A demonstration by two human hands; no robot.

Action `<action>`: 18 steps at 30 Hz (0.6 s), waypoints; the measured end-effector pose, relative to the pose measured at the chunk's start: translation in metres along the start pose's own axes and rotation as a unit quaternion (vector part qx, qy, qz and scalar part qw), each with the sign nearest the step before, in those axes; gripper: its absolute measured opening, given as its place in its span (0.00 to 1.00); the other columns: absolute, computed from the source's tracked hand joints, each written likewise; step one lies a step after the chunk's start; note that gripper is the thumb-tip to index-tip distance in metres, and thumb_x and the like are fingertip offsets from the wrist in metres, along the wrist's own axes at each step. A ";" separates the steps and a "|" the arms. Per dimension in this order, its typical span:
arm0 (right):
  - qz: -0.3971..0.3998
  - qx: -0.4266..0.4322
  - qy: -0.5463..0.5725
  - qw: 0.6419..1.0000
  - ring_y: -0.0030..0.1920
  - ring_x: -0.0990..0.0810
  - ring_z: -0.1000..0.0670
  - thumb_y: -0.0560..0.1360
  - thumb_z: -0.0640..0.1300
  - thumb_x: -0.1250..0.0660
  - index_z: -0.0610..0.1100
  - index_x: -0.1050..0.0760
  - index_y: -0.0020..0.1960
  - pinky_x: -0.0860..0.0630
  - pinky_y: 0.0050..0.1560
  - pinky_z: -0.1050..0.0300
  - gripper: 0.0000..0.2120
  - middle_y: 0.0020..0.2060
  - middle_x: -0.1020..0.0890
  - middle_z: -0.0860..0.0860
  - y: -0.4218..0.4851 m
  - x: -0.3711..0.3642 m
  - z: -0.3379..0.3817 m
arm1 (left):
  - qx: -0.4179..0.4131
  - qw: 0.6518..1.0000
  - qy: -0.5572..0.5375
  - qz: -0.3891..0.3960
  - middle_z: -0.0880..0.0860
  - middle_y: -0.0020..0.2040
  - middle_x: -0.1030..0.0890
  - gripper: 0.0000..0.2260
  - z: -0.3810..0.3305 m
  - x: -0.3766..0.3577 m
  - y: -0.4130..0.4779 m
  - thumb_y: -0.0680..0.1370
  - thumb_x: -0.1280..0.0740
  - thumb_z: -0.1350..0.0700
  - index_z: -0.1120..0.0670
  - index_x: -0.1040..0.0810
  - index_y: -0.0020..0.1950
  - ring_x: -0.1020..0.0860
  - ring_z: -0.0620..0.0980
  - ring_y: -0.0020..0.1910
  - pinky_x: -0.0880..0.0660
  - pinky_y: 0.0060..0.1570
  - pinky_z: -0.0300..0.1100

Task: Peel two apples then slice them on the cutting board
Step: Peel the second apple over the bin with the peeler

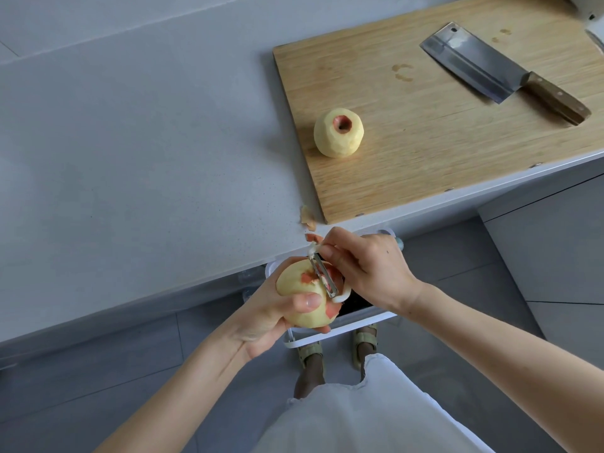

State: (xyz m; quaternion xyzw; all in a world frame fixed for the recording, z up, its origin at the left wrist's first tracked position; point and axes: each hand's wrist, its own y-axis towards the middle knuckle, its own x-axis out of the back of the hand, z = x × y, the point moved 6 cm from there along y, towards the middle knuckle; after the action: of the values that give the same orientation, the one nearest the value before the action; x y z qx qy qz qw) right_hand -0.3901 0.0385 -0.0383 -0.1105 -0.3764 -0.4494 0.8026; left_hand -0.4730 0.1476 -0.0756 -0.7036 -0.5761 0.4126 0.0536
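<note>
Left hand: the left hand (pixel 268 317) cups the partly peeled apple (pixel 302 294) from below and from the left, palm turned up, thumb laid across the near face of the fruit, fingertips showing under its lower right edge; the grip is closed around the apple.
Left forearm: bare, rising from the lower left of the view toward the middle.
Right hand: the right hand (pixel 369 268) is closed on the peeler (pixel 323 274), fingers curled over its white handle end, back of the hand facing up, wrist bent toward the fruit.
Right forearm: bare, entering from the lower right and angled up and left.
Peeler: metal blade lying against the upper right face of the held apple, a pale strip of peel curling off beneath it.
Held apple: mostly pale flesh, with red skin left near the top and at the lower right; held off the counter's edge, above a white bin (pixel 340 330).
Second apple: the peeled apple (pixel 339 133) stands on the cutting board (pixel 441 132) near its left edge, red skin left around the stem hollow.
Cleaver: the cleaver (pixel 500 71) lies flat on the far right of the board, wooden handle pointing right, well apart from the peeled apple.
Peel scraps: small peel scraps (pixel 308 219) on the grey counter (pixel 130 158), just beside the board's near left corner.
</note>
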 end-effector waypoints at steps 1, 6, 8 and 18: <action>0.005 -0.013 0.009 1.000 0.23 0.31 0.46 0.77 0.54 0.45 0.43 0.24 0.42 0.31 0.24 0.52 0.17 0.21 0.28 0.51 -0.001 -0.002 -0.003 | 0.003 1.000 -0.006 -0.003 0.56 0.50 0.20 0.35 0.002 0.000 -0.001 0.57 0.19 0.52 0.56 0.28 0.61 0.20 0.55 0.46 0.21 0.37 0.48; 0.025 -0.062 0.022 0.998 0.25 0.36 0.51 0.76 0.57 0.46 0.45 0.26 0.43 0.34 0.28 0.55 0.18 0.22 0.31 0.54 -0.003 -0.013 -0.007 | 0.014 0.999 -0.029 -0.023 0.57 0.50 0.19 0.37 0.008 0.002 0.000 0.53 0.17 0.48 0.55 0.26 0.58 0.19 0.58 0.47 0.21 0.35 0.47; 0.029 -0.098 0.006 0.995 0.26 0.35 0.50 0.77 0.56 0.44 0.45 0.27 0.43 0.35 0.30 0.55 0.16 0.22 0.31 0.54 -0.001 -0.014 -0.015 | 0.013 0.999 -0.029 -0.035 0.57 0.52 0.19 0.42 0.007 0.006 -0.002 0.53 0.17 0.47 0.58 0.28 0.62 0.19 0.58 0.48 0.21 0.36 0.47; 0.101 -0.207 -0.066 0.971 0.28 0.32 0.49 0.80 0.51 0.44 0.49 0.33 0.41 0.29 0.39 0.51 0.11 0.26 0.27 0.51 -0.007 -0.011 -0.037 | -0.055 0.998 0.027 -0.019 0.55 0.52 0.20 0.34 -0.032 0.014 0.000 0.54 0.17 0.51 0.52 0.24 0.57 0.19 0.57 0.48 0.21 0.36 0.50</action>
State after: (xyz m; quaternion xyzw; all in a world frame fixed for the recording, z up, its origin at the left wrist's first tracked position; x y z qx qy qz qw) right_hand -0.3806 0.0224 -0.0733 -0.3414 -0.3144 -0.4256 0.7768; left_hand -0.4526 0.1721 -0.0620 -0.7051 -0.6096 0.3601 0.0387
